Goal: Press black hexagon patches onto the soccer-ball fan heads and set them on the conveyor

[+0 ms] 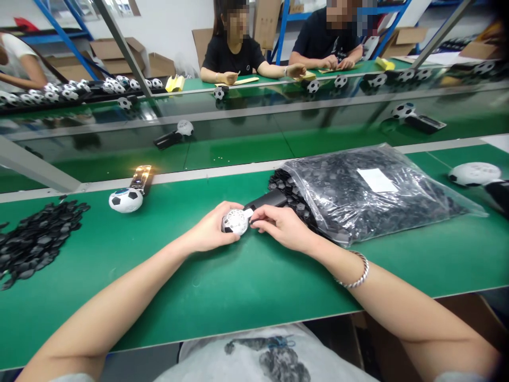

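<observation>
A small hand-held fan [236,220] with a white round grille head and a black handle [267,200] lies between my hands on the green table [254,281]. My left hand [212,229] is curled round the fan head from the left. My right hand [281,227] pinches at the right edge of the head, fingers closed; a silver bracelet [355,276] sits on that wrist.
A clear plastic bag [374,193] full of small black parts lies right of my hands. A pile of loose black parts [34,241] lies at the left. A football-patterned fan [126,199] rests behind my left hand. Two people sit across a conveyor [238,143] carrying more fans.
</observation>
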`<state>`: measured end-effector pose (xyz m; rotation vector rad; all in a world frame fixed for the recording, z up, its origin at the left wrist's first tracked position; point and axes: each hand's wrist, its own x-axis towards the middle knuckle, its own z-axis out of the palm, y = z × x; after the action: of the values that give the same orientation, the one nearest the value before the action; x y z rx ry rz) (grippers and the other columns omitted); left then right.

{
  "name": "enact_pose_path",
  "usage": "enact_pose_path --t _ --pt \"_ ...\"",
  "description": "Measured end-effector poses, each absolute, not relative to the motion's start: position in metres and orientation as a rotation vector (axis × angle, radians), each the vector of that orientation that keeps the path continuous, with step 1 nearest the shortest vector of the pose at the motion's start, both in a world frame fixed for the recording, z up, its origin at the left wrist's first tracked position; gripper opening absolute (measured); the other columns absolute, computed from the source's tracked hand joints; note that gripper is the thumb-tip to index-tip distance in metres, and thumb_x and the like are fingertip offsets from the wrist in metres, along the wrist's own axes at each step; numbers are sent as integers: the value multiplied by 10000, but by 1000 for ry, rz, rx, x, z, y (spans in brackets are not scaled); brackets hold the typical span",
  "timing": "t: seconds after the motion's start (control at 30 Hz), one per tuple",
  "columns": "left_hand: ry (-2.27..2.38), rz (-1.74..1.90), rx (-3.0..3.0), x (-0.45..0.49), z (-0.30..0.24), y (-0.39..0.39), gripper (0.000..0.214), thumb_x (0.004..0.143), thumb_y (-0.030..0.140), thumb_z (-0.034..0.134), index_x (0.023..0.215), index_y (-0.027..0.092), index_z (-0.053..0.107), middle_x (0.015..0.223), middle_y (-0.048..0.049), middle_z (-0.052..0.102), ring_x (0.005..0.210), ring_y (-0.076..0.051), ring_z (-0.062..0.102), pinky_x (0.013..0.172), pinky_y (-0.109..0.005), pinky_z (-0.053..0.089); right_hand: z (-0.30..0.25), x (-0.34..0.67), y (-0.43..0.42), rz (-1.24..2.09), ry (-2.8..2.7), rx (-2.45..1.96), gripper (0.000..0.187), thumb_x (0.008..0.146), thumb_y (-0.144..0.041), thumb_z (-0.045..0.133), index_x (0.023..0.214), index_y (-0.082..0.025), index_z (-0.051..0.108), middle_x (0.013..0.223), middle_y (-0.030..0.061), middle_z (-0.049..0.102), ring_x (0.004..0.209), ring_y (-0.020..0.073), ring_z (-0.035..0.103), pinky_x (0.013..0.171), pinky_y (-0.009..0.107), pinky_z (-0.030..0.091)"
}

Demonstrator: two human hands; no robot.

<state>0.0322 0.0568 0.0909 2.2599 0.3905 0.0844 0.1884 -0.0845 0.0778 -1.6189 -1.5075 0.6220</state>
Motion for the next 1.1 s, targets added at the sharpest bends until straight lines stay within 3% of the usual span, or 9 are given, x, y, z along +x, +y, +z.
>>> enact_pose_path --t 0.1,0.3,0.47,0.87,1.1 --pt "396 78 2264 33 91 56 562 642 223 623 1171 199 435 1163 -63 506 1023 -245 505 885 -374 411 80 187 -85 553 -1538 -1615 75 820 -197 520 854 -161 577 792 19 634 688 117 583 663 237 460" --pt "384 81 2286 33 91 56 558 642 221 617 1170 199 439 1165 -53 504 1037 -243 499 899 -363 403 83 186 -85 391 -1692 -1589 170 850 -161 461 956 -171 593 906 59 618 833 142 567 764 266 446" --pt "400 72 2281 33 93 55 548 643 207 616 1162 193 440 1168 -61 496 1034 -239 498 894 -363 404 82 183 -86 538 -1554 -1639 126 845 -177 481 913 -170 587 807 19 643 679 111 585 668 234 456" --pt "478 130 2186 35 86 51 538 649 327 680 1117 194 450 1027 -60 560 920 -236 547 812 -378 434 72 177 -80 611 -1454 -1604 80 770 -174 572 794 -174 649 766 12 636 690 115 577 658 236 442" --pt "495 154 2204 36 85 48 506 664 325 657 1104 183 452 1040 -66 550 916 -234 544 793 -362 435 68 173 -76 799 -1230 -1562 45 729 -200 614 736 -158 598 640 -24 585 550 82 509 534 199 414"
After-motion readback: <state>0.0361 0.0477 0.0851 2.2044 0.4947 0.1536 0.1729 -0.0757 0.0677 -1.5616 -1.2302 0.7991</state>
